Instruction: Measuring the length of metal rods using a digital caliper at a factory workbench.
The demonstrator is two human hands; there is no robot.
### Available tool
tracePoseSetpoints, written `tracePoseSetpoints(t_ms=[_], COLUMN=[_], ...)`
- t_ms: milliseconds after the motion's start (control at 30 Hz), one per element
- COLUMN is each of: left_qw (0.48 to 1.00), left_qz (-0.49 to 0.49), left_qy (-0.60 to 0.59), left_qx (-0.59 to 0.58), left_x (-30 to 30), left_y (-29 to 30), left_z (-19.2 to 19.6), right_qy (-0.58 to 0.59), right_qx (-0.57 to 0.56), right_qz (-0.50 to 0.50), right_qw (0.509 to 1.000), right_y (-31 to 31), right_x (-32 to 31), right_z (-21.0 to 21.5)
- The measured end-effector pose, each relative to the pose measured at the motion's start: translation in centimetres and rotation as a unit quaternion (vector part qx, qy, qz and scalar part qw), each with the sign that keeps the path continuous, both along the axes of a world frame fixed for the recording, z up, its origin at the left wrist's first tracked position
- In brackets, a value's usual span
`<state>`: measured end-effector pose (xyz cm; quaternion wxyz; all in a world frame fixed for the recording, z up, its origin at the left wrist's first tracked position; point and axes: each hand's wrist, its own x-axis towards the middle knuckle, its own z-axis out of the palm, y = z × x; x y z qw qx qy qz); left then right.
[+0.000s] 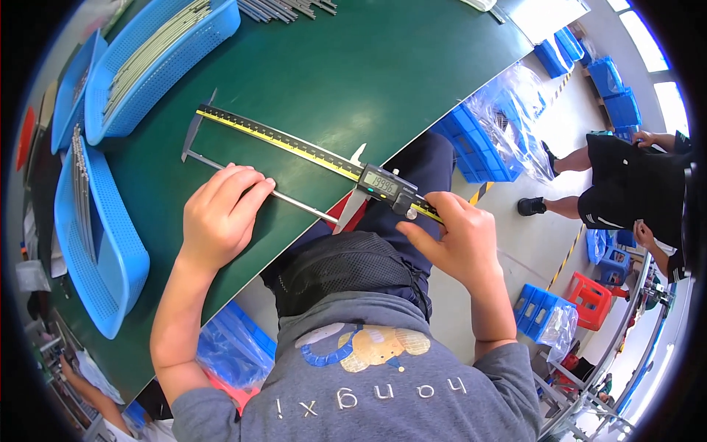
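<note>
A long digital caliper (280,140) with a yellow-edged scale lies slantwise over the green table's edge. Between its jaws runs a thin metal rod (303,205), one end at the far-left jaw and the other at the sliding jaw (350,212). My left hand (221,214) pinches the rod near its middle, fingers closed from above. With its fingers curled round the near-right end of the caliper's beam, my right hand (465,239) grips the tool beside the display unit (383,184); the thumb is stretched toward the slider. A red patch (352,210) shows behind the sliding jaw.
Blue perforated baskets (125,269) with thin rods stand on the table's left side. More loose rods (283,9) lie at the far edge. Blue crates (471,147) with plastic film stand on the floor at right, near another person (626,184) and a red stool (589,300).
</note>
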<state>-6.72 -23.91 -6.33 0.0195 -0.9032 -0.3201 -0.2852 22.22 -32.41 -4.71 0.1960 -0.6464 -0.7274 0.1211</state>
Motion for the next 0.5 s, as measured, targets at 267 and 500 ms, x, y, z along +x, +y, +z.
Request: tracePoseSetpoints(t_ms=[267,500], left_qw=[1.000,1.000], left_qz=[-0.002,-0.001], left_qy=[0.006,0.005], left_qx=[0.004,-0.007], left_x=[0.1,0.1], left_y=[0.2,0.6], left_z=[0.5,0.3], right_qy=[0.012,0.006], right_qx=[0.030,0.021], right_qz=[0.003,0.005], right_qw=[0.999,1.000], right_y=[0.3,0.6], right_x=[-0.1,0.1], right_z=[0.0,-0.1])
